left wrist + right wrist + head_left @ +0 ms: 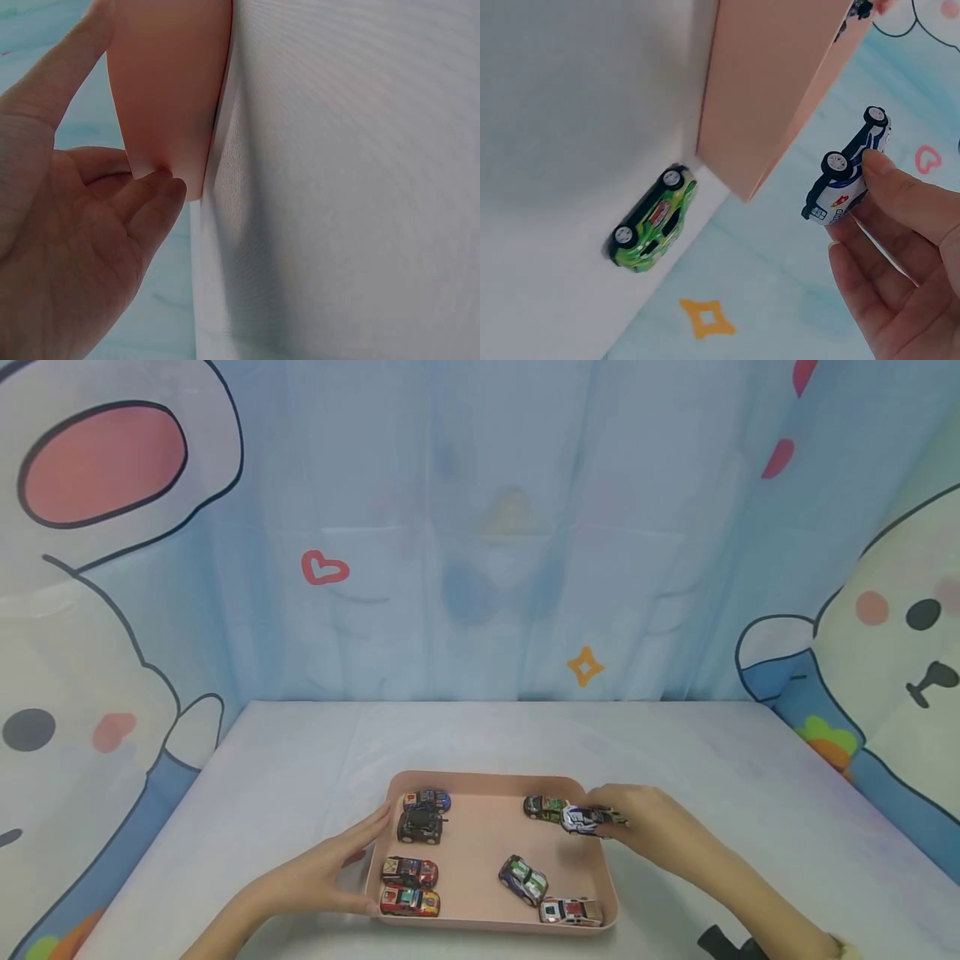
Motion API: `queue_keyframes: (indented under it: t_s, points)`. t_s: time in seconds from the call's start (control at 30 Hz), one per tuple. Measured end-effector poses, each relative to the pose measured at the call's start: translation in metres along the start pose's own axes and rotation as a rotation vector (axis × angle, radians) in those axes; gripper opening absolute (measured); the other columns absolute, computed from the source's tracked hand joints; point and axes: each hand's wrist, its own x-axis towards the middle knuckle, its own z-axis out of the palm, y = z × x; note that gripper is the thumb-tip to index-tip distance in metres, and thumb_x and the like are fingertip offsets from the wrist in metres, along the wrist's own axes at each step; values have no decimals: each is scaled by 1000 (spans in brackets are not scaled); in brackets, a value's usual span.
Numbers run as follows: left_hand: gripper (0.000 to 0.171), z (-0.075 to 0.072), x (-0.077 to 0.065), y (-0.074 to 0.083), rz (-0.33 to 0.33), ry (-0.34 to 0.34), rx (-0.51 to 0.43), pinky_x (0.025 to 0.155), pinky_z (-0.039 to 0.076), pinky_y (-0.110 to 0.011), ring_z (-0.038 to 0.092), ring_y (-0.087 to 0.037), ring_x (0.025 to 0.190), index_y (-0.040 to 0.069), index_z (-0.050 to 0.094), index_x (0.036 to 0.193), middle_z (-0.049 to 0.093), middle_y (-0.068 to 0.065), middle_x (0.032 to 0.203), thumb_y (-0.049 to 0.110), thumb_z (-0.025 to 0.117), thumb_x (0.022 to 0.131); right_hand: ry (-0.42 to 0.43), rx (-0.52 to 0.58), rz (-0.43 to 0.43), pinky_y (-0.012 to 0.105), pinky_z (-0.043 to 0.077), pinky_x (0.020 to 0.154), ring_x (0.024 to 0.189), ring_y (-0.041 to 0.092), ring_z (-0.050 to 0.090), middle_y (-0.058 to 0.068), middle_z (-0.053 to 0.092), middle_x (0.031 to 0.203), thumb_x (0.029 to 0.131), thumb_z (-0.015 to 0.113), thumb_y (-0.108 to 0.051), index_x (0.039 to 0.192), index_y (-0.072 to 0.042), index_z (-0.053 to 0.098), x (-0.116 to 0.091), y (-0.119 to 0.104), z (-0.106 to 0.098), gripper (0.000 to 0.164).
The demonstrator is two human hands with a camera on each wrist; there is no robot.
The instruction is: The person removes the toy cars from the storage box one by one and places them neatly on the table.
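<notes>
My right hand [637, 822] pinches a white-and-blue toy car [847, 171] between thumb and fingers, over the right rim of a pink tray [472, 827]. Beyond that rim, a green toy car [654, 219] lies on the table, mostly hidden by the hand in the head view. My left hand [318, 872] grips the tray's left end, thumb at the near corner and fingertips [161, 191] against the far part of the wall. Inside the tray are a blue car [427, 800], a black car [420, 827] and several others.
Two red cars [409, 901] lie at the tray's near left. A green-and-white car [523, 880] and a white car [572, 911] lie at near right, a dark green car [543, 808] at far right. A black object [731, 943] shows by the right forearm. Behind the white table [322, 743] hangs a printed curtain [480, 635].
</notes>
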Motion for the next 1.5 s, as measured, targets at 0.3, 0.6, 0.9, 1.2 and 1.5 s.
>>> queue_keyframes:
  t_s: [0.3,0.6,0.9,1.2,1.5]
  points:
    - [103,0,0,-1,11,-3,2,101,35,-45,15,-37,136,1,14,149,6,-16,154,33,78,74,5,44,106,36,56,73,84,15,63,-5,67,91,73,77,-2,98,-11,69,-7,28,1,28]
    - [102,-1,0,-1,11,-4,-1,101,35,-46,15,-37,136,1,14,149,6,-15,154,32,78,75,-58,43,189,41,55,76,87,21,64,1,68,91,72,78,-2,97,-7,71,-14,51,12,26]
    - [103,0,0,-3,3,-6,2,100,35,-46,16,-37,136,1,14,149,6,-15,154,32,78,74,-137,79,214,44,54,78,86,21,63,0,68,91,71,78,-2,95,-10,71,-16,61,24,26]
    - [103,2,2,-6,26,-10,4,102,34,-46,16,-37,136,1,14,149,4,-14,154,35,77,75,-158,71,230,42,54,77,85,19,63,-4,67,88,70,78,0,91,-12,70,-18,64,32,25]
    - [102,-1,0,-4,-5,-7,5,101,36,-43,17,-36,136,1,15,149,7,-14,154,34,77,75,-162,75,225,42,54,78,87,21,62,-2,67,90,70,79,-2,92,-12,70,-15,64,36,26]
